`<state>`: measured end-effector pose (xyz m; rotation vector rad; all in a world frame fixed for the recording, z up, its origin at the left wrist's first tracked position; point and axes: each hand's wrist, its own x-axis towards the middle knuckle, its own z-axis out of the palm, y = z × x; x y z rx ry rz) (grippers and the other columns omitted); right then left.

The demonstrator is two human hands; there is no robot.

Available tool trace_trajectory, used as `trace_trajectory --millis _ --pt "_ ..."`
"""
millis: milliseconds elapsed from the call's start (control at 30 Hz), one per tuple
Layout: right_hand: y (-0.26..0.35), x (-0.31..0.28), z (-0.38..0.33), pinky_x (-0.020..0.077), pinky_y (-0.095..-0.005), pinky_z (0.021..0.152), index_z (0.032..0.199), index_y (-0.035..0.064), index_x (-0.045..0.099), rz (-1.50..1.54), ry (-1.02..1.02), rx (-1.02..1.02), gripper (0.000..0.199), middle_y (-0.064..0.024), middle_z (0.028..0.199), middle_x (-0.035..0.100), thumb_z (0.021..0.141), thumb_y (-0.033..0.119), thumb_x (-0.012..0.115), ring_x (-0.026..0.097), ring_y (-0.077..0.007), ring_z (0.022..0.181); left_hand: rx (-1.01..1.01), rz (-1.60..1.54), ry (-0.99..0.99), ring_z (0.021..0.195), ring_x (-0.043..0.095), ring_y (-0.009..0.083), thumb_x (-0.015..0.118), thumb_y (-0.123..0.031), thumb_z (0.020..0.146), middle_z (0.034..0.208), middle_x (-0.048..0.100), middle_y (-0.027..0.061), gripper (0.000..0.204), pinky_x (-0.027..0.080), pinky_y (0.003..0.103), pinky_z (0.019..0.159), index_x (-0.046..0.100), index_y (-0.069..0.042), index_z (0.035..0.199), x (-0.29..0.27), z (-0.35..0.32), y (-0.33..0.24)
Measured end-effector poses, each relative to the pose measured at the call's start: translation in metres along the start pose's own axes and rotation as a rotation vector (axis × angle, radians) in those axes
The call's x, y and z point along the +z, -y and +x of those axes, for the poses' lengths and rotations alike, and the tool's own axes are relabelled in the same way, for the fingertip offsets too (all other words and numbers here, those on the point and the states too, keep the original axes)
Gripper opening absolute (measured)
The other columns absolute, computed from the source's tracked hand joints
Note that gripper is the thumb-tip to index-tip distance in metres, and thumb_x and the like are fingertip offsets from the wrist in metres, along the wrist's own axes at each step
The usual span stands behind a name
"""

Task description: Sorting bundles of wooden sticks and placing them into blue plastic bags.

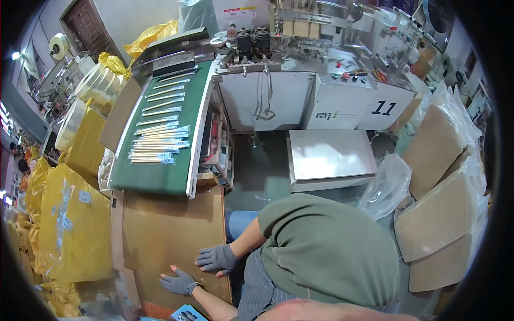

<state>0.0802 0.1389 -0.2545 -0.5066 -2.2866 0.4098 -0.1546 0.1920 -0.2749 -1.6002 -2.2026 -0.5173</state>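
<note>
My left hand (180, 282), in a grey glove with bare fingertips, lies flat on the brown board tabletop (166, 224), fingers apart. My right hand (218, 260), gloved alike, rests palm down near the board's right edge, its fingers spread. Neither hand holds anything. Beyond the board, a green conveyor belt (152, 179) carries slim wooden sticks (155, 147) in clear wrappers with blue ends. They bunch together at the near end and lie spaced apart farther up. A blue printed packet (187, 313) shows at the lower edge beside my left forearm.
Yellow plastic bags (77, 224) stand along the left. A metal packaging machine (337, 101) fills the far side, with a white-topped box (332, 155) below it. Cardboard sheets (436, 214) and a clear plastic bag (386, 184) lie at right. A crate (217, 144) stands beside the conveyor.
</note>
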Motion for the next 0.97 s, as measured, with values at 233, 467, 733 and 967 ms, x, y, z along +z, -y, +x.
trace_trajectory --millis 233,467,733,967 --pt "-0.004 0.008 -0.004 0.0302 -0.0540 0.102 0.114 -0.0024 0.050 0.001 -0.018 -0.015 0.056 -0.0258 0.126 0.046 0.077 0.040 0.058 0.043 -0.0413 0.120 -0.039 0.002 0.078 0.126 0.043 0.0364 0.049 -0.055 0.090 0.135 0.047 0.0218 0.067 0.036 0.048 0.102 0.049 0.001 0.129 -0.011 0.001 -0.007" --pt "-0.005 0.001 -0.005 0.0342 -0.0543 0.095 0.105 -0.0019 0.052 -0.053 -0.078 -0.051 0.052 -0.0279 0.120 0.048 0.079 0.043 0.053 0.045 -0.0435 0.113 -0.053 -0.037 0.095 0.127 0.042 0.0351 0.047 -0.058 0.090 0.134 0.048 0.0223 0.071 0.033 0.046 0.105 0.050 0.002 0.128 -0.020 0.000 -0.022" --pt "-0.002 -0.003 -0.002 0.0329 -0.0522 0.101 0.114 -0.0009 0.051 -0.057 0.023 -0.016 0.051 -0.0257 0.125 0.047 0.082 0.039 0.055 0.044 -0.0409 0.119 -0.072 -0.026 0.104 0.127 0.042 0.0360 0.047 -0.056 0.091 0.136 0.046 0.0221 0.069 0.034 0.046 0.104 0.050 0.001 0.129 -0.020 0.000 -0.016" --pt "-0.003 -0.001 -0.004 0.0325 -0.0526 0.101 0.117 -0.0005 0.050 -0.077 0.022 -0.005 0.055 -0.0257 0.128 0.046 0.083 0.043 0.054 0.043 -0.0416 0.121 -0.055 -0.050 0.048 0.125 0.044 0.0356 0.052 -0.058 0.087 0.134 0.048 0.0204 0.070 0.034 0.047 0.104 0.050 -0.001 0.129 -0.013 0.000 -0.013"
